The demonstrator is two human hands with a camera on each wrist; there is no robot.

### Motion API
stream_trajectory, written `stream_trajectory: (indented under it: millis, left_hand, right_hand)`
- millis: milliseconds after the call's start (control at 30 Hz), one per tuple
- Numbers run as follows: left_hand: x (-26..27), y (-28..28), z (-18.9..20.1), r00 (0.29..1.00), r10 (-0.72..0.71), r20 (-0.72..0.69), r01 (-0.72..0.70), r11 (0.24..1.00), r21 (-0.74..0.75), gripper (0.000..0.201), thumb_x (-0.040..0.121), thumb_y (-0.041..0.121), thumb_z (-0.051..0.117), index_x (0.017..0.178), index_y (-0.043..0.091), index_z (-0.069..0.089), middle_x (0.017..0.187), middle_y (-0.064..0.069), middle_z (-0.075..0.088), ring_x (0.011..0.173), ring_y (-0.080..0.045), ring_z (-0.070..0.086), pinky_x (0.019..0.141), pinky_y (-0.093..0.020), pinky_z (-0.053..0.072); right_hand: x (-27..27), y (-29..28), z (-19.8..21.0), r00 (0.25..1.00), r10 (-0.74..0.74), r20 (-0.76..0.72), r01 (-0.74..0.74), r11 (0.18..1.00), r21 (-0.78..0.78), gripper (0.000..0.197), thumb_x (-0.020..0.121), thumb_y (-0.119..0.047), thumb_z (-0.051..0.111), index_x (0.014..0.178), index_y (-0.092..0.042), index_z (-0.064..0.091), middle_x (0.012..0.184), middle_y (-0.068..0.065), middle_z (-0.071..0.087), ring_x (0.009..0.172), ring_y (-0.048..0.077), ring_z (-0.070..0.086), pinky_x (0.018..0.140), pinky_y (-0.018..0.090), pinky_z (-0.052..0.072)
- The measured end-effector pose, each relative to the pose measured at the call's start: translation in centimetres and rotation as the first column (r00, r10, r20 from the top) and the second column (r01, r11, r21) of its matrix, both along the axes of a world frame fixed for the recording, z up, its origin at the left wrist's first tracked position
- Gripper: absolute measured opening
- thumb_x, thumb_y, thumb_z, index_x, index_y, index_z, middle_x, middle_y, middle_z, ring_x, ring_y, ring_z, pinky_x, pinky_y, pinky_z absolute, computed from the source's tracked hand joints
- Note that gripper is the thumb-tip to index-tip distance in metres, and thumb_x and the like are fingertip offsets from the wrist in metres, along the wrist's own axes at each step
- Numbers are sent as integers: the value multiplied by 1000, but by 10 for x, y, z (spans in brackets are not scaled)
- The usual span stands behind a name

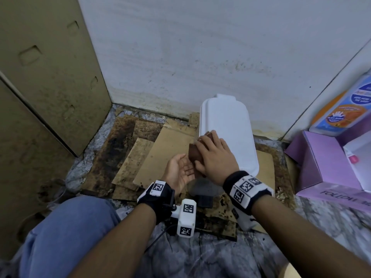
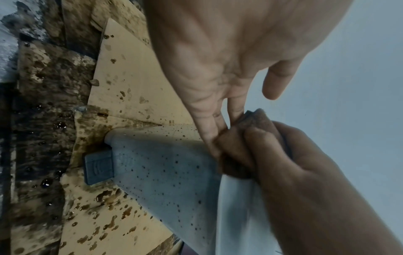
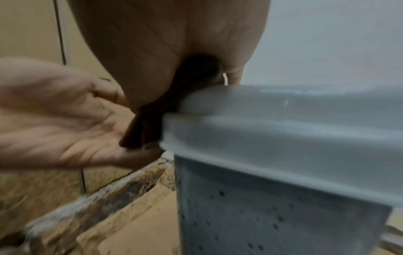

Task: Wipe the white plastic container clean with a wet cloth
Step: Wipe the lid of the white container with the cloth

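Observation:
The white plastic container (image 1: 226, 125) stands on stained cardboard against the wall, lid on; its grey side (image 2: 170, 172) is speckled with dark spots. My right hand (image 1: 212, 157) grips a folded brown cloth (image 1: 195, 155) and presses it on the lid's left edge. In the left wrist view the right hand's fingers (image 2: 305, 172) curl round the cloth (image 2: 237, 138). My left hand (image 1: 180, 171) lies open, palm up, just left of the container, its fingertips touching the cloth (image 3: 144, 127) that hangs over the rim (image 3: 283, 129).
Wet, brown-stained cardboard sheets (image 1: 152, 157) cover the floor. A tall cardboard panel (image 1: 50, 77) stands at the left, and a purple box (image 1: 325, 163) and a soap pack (image 1: 345, 109) at the right. My knee in jeans (image 1: 70, 227) is at bottom left.

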State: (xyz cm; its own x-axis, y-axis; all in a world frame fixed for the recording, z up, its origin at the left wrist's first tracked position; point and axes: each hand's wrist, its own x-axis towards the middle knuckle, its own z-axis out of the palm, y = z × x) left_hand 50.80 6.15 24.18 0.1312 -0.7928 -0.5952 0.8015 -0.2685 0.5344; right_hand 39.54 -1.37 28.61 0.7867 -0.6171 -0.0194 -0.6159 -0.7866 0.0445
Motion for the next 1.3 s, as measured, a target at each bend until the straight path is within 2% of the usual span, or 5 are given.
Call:
stream_trajectory:
  millis: [267, 467, 700, 1067, 1300]
  left_hand:
    - [-2, 0, 2, 999, -49, 1, 49, 998, -40, 49, 104, 33, 34, 117, -8, 60, 112, -26, 66, 102, -32, 65, 89, -39, 55]
    - [1, -2, 1, 999, -8, 35, 10, 999, -33, 30, 104, 27, 39, 108, 9, 62, 98, -20, 65, 88, -28, 66, 74, -37, 59]
    - [-1, 0, -1, 996, -7, 84, 10, 999, -35, 35, 104, 21, 46, 134, 7, 55, 97, -18, 65, 87, -27, 66, 64, -33, 62]
    - [3, -5, 2, 968, -68, 240, 84, 995, -56, 26, 105, 24, 44, 126, 19, 58, 91, -14, 63, 82, -25, 65, 74, -39, 60]
    - [4, -19, 12, 882, -165, 441, 173, 985, 22, 25, 98, 21, 61, 121, 13, 59, 104, -7, 68, 87, -21, 66, 80, -37, 58]
  right_hand:
    - [-8, -36, 22, 995, -45, 84, 30, 984, 174, 46, 93, -38, 51, 138, -28, 44, 147, -7, 37, 138, 21, 24, 106, 45, 31]
    - [-41, 7, 6, 998, 53, 40, -58, 989, 138, 61, 89, -37, 45, 147, -23, 30, 160, -1, 16, 148, 27, 7, 116, 49, 19]
    - [-33, 4, 2, 1000, 1, 13, -2, 998, 69, 63, 92, -47, 30, 149, -22, 26, 160, 3, 16, 148, 31, 7, 117, 51, 14]
    - [-37, -4, 9, 993, -50, 108, 23, 971, 236, 63, 98, -43, 42, 152, -26, 16, 162, -4, 5, 149, 21, -4, 120, 44, 8]
    - [-83, -24, 5, 975, -203, 95, 178, 959, 219, 71, 89, -59, 15, 153, -28, 11, 162, -5, 6, 149, 18, -6, 121, 42, 3]
